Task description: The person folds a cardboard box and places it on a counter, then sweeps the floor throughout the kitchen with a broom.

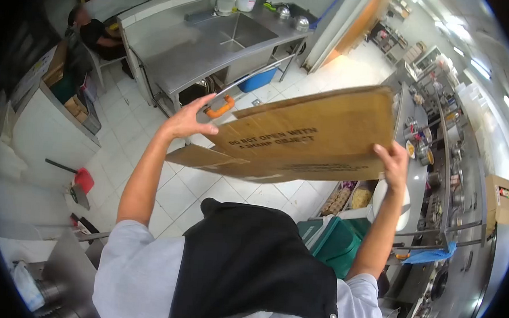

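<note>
A large flattened cardboard box [320, 119] is held up in front of me, printed with "DO NOT OPEN WITH A SHARP OBJECT". My right hand [393, 166] grips its right edge, the thumb lying on the near face. At the left end my left hand [188, 120] is open, fingers stretched out and thumb apart, with the thumb tip close to the cardboard. Just beyond those fingers is a curved orange handle [221, 107], its lower part hidden behind the cardboard. A loose flap [203, 156] of the box hangs at the lower left.
A steel sink counter [176, 54] stands ahead, with a blue bin [258, 80] under it. At the far left a person [99, 38] sits on a chair. Steel shelving [455, 169] with pots runs along the right. A green bin [339, 244] is close by my right side.
</note>
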Demonstrator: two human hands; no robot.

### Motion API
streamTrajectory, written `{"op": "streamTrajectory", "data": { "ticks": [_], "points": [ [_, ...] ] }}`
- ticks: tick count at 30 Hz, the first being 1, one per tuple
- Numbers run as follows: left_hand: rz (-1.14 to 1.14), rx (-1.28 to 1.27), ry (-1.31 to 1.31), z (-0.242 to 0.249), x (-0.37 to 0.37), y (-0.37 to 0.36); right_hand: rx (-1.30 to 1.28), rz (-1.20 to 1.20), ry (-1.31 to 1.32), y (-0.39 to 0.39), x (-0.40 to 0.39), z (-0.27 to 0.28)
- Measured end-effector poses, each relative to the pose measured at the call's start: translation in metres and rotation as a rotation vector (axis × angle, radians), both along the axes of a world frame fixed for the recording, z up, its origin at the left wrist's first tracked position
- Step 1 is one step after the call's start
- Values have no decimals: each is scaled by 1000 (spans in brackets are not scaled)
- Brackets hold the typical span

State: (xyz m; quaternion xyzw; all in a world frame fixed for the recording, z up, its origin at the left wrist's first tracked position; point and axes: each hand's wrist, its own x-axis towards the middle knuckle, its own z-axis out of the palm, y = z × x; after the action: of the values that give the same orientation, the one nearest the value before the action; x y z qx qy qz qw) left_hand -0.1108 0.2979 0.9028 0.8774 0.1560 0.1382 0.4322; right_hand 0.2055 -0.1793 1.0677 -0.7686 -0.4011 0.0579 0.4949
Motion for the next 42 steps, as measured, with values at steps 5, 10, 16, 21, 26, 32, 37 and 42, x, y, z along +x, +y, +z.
{"op": "streamTrajectory", "data": {
  "ticks": [5,10,16,21,26,32,37,42],
  "points": [
    [-131,-24,220,-67,-28,14,114,-26,-135,-56,3,75],
    [-261,-287,201,-104,-48,-32,300,-22,-265,-119,-7,124],
    [28,-176,-187,-102,8,-33,373,330,-681,-117,-44,174],
    [-351,-663,118,-68,52,-42,500,413,-585,-127,14,164],
    [-507,-985,225,-33,-45,-71,490,197,-339,-126,44,109],
    [-784,-564,413,44,-33,-79,535,3,86,-161,167,20],
    [-551,-704,414,8,-28,-52,377,-156,71,-100,222,-18],
    [-219,-401,236,-14,-5,-84,404,-61,65,-49,266,-29]
  ]
}}
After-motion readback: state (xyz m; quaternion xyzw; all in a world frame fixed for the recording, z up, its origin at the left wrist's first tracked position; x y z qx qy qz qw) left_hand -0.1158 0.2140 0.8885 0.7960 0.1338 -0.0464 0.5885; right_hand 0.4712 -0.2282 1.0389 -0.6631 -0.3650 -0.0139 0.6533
